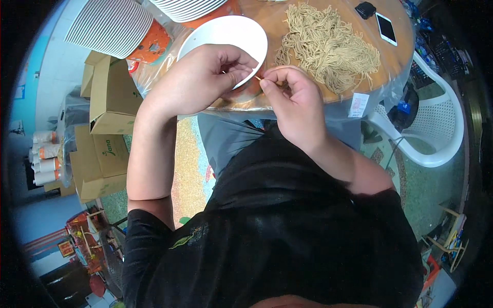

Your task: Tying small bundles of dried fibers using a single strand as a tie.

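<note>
A white paper bucket [233, 32] is tilted at the table's near edge with its open mouth facing me. My left hand [208, 72] is closed on its rim, fingers reaching inside. Close by, my right hand [298, 100] pinches a short end of thin tan cord [258, 78] between thumb and forefinger, right at the rim. Most of that cord is hidden by the fingers. Beyond my right hand lies a loose heap of tan cords [328, 46] on the table.
Nested stacks of white-and-orange buckets [110, 25] stand at the far left. A phone [386, 29] and a small black item [365, 10] lie at the far right of the plastic-covered table [393, 61]. Open cartons [115, 97] are on the left, a white plastic chair [436, 118] on the right.
</note>
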